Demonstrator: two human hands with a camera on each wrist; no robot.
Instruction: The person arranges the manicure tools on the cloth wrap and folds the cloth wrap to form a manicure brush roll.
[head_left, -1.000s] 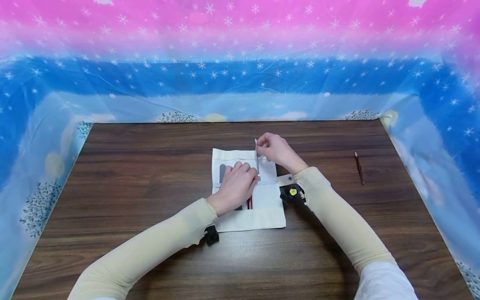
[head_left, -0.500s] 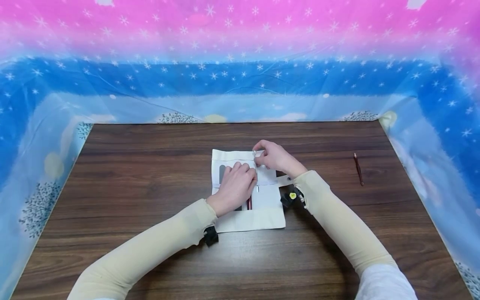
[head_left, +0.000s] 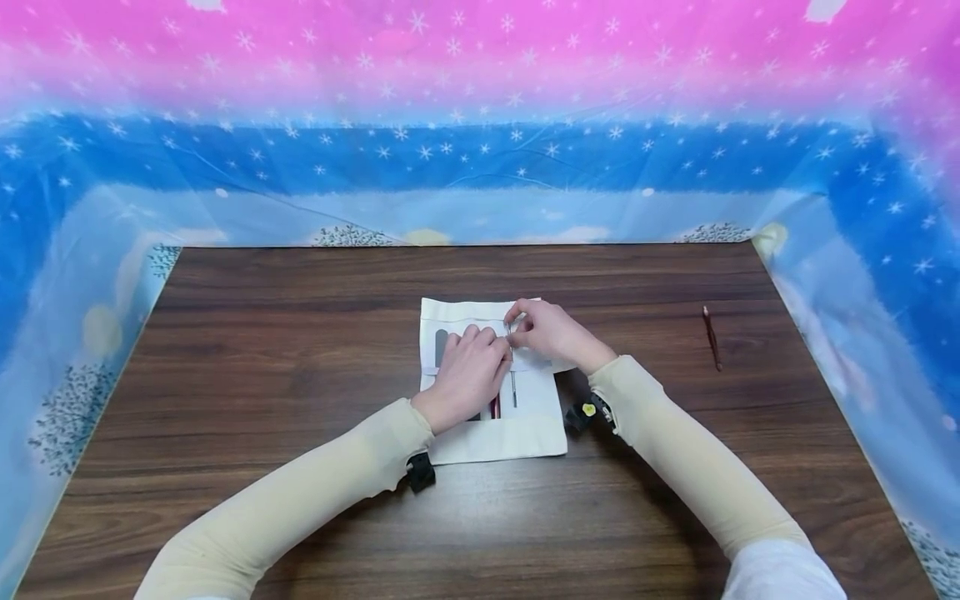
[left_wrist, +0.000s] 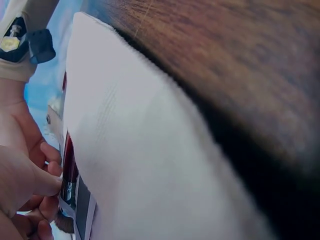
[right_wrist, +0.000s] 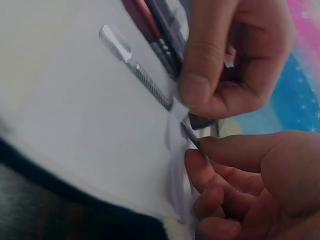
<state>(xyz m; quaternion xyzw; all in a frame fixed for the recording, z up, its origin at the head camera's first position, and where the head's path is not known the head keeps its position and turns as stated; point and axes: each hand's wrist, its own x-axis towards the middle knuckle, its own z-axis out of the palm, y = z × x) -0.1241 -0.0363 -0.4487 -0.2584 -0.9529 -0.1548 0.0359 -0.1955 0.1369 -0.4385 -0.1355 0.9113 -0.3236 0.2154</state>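
wide stretch of wood on the left side of the table (head_left: 292, 333), and the white case (head_left: 536, 417) lies unfolded, well short of the far edge where the patterned cloth (head_left: 480, 158) rises. over on the right, a brown stick (head_left: 711, 337) sits well apart from it. now the case: the left hand (head_left: 474, 371) pinches its white band (right_wrist: 176, 150) beside a red-handled brush (right_wrist: 144, 19); the right hand (head_left: 555, 333) holds the metal tool (right_wrist: 150, 86), thumb and forefinger narrow. that tool runs under the band, just right of the brush (scoop end toward the near flap, short of it).
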